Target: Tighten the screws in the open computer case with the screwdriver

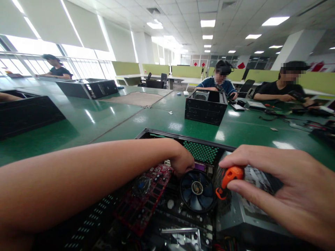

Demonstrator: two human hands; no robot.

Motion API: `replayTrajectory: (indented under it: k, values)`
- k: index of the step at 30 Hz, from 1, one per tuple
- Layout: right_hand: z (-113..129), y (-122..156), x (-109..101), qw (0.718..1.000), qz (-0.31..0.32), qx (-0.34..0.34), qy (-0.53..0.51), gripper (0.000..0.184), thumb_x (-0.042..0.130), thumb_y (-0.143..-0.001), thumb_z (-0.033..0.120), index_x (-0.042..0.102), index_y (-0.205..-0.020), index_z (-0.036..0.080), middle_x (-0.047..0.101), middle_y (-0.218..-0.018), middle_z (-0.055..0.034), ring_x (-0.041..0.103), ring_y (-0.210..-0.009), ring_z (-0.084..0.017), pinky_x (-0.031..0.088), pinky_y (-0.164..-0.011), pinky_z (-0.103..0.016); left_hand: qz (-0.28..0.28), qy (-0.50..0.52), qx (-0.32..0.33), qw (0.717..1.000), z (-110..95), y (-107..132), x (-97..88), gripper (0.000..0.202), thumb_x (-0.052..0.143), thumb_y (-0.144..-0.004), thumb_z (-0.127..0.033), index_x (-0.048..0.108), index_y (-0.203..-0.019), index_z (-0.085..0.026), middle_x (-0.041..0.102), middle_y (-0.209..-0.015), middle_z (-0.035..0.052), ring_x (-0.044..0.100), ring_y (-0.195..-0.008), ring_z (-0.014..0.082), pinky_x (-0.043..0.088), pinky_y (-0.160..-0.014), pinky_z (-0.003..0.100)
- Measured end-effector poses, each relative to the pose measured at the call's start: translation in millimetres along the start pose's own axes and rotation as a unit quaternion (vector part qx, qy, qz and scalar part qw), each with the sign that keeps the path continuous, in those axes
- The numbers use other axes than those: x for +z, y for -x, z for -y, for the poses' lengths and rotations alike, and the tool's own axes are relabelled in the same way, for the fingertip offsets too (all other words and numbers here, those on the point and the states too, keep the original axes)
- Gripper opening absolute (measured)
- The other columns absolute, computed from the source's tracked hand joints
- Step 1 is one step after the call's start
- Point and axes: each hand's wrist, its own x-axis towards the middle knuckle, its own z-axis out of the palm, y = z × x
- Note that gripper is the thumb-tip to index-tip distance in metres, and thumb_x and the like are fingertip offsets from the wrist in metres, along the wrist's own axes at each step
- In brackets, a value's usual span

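Note:
An opened black computer case [149,134] lies in front of me with its parts showing. My left hand [183,160] reaches down into it, fingers curled in between the red graphics card [154,190] and the round CPU cooler fan [196,188]. Its fingertips are hidden, so whatever they grip cannot be seen. Over the metal power supply [232,214] on the right, my right hand [285,188] pinches an orange-and-black screwdriver [232,174] by its handle between thumb and fingers. The screwdriver's tip is not clearly visible.
Another black case [205,108] stands further back on the green table [125,129], with more cases [89,87] at the left. Two people [220,80] work across the table, another [56,68] at far left. Cables and loose parts [295,116] lie at the right.

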Motion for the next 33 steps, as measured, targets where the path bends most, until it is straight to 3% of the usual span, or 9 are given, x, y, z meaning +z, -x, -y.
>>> replayTrajectory:
  k: [4, 10, 17, 22, 27, 33]
  values:
    - [-4.7, -1.3, 1.9, 1.000, -0.006, 0.006, -0.007, 0.018, 0.068, -0.106, 0.044, 0.081, -0.109, 0.032, 0.086, -0.095, -0.0003, 0.080, -0.072, -0.021, 0.063, -0.063, -0.028, -0.001, -0.007, -0.008, 1.000, -1.4, 0.8, -1.0, 0.013, 0.074, -0.069, -0.013, 0.067, -0.069, -0.024, 0.069, -0.068, -0.0024, 0.059, -0.069, 0.0208, 0.048, -0.071, 0.033]
    - [-0.7, 2.9, 7.6, 0.999, -0.034, 0.008, 0.000, 0.030, 0.076, -0.098, 0.053, 0.086, -0.118, 0.033, 0.088, -0.094, -0.0054, 0.085, -0.091, -0.032, 0.069, -0.074, -0.038, 0.005, -0.002, 0.006, 1.000, -2.1, 0.7, -1.5, 0.019, 0.076, -0.070, -0.009, 0.063, -0.067, -0.023, 0.068, -0.068, -0.0030, 0.061, -0.072, 0.0204, 0.047, -0.070, 0.031]
    - [3.4, 8.4, 9.9, 0.999, -0.042, -0.009, 0.005, 0.033, 0.075, -0.099, 0.055, 0.086, -0.124, 0.037, 0.088, -0.097, -0.0030, 0.086, -0.100, -0.036, 0.073, -0.081, -0.041, 0.006, -0.003, 0.003, 1.000, 1.3, -1.3, 0.0, 0.014, 0.078, -0.069, -0.012, 0.072, -0.075, -0.023, 0.077, -0.078, 0.0003, 0.067, -0.079, 0.0235, 0.050, -0.076, 0.033]
    - [5.2, 12.6, 2.3, 0.998, -0.055, -0.017, 0.015, 0.024, 0.070, -0.105, 0.050, 0.075, -0.126, 0.040, 0.088, -0.110, 0.0027, 0.087, -0.094, -0.027, 0.073, -0.080, -0.033, 0.005, -0.013, 0.020, 1.000, 6.0, -3.6, 2.7, 0.017, 0.076, -0.071, -0.012, 0.078, -0.085, -0.021, 0.079, -0.082, 0.0017, 0.067, -0.079, 0.0247, 0.051, -0.075, 0.034]
    - [12.4, 6.2, -1.4, 0.997, 0.006, -0.058, -0.049, 0.021, 0.063, -0.112, 0.039, 0.066, -0.132, 0.042, 0.088, -0.116, 0.0089, 0.086, -0.104, -0.018, 0.069, -0.085, -0.023, -0.001, -0.018, 0.029, 0.999, 9.2, -6.2, 5.9, 0.022, 0.074, -0.075, -0.015, 0.082, -0.095, -0.020, 0.081, -0.083, 0.0032, 0.069, -0.081, 0.0266, 0.053, -0.077, 0.036]
    - [10.3, -3.8, 2.8, 0.993, 0.044, -0.076, -0.076, 0.029, 0.067, -0.108, 0.029, 0.070, -0.134, 0.041, 0.087, -0.122, 0.0075, 0.085, -0.104, -0.018, 0.068, -0.081, -0.022, -0.011, 0.000, 0.021, 1.000, 9.1, -7.3, 6.6, 0.014, 0.077, -0.071, -0.017, 0.080, -0.083, -0.022, 0.076, -0.074, -0.0003, 0.065, -0.077, 0.0242, 0.053, -0.078, 0.035]
